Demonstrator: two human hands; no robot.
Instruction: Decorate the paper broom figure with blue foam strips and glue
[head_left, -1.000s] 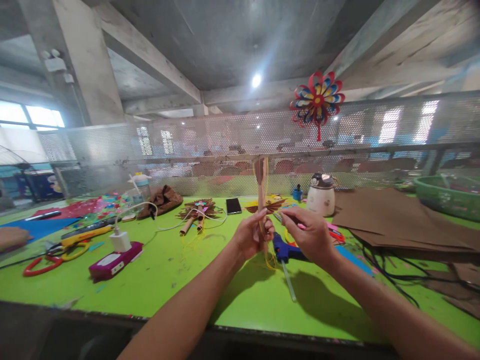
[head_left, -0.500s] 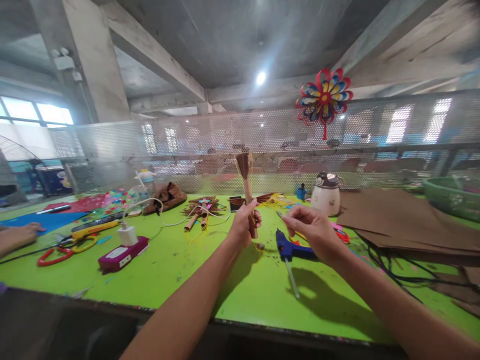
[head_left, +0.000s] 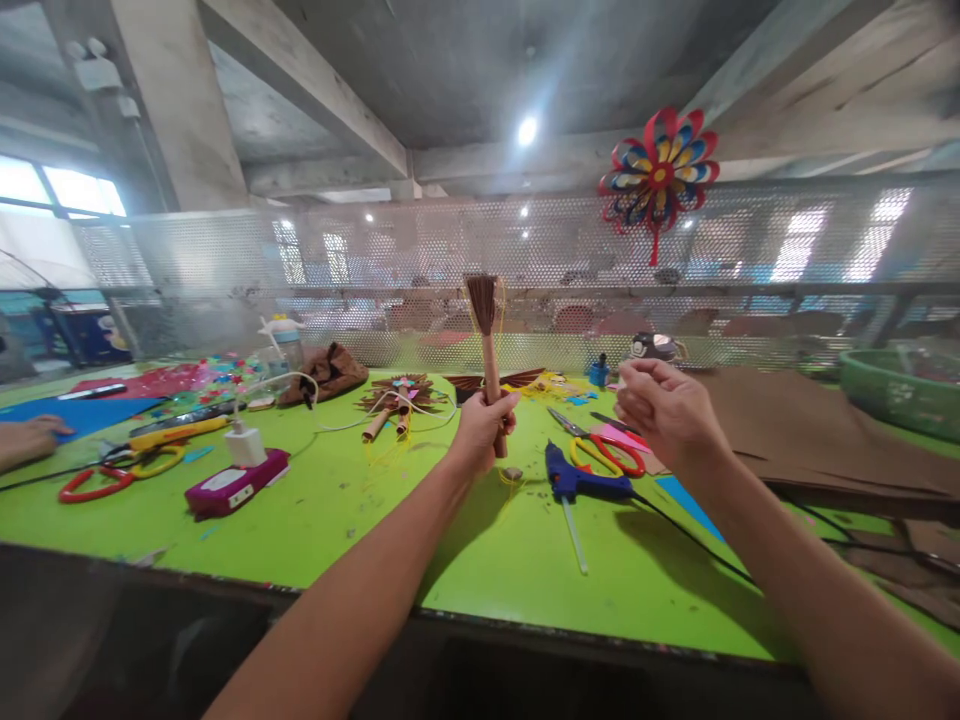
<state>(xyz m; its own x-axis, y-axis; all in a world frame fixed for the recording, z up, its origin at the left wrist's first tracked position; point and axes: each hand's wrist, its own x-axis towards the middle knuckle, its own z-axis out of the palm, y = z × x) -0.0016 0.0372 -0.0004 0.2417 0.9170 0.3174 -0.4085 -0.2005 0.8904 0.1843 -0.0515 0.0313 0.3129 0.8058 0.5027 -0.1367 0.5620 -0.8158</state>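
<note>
Head view: the right hand (head_left: 667, 405) had shifted farther right, exposing the scissors (head_left: 635, 460) beside the glue gun (head_left: 589, 484). It hid most of the flask (head_left: 651, 346); fingers curled — contents could not be determined. The left hand (head_left: 481, 428) gripped the brown paper roll (head_left: 490, 362) nearly upright, mid-scene — above the table (head_left: 315, 540).

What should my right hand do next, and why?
Maybe move the right hand to the yellow string looping beside the stick: the left hand grips the stick, while the right one is off to the side, apart from it.
</note>
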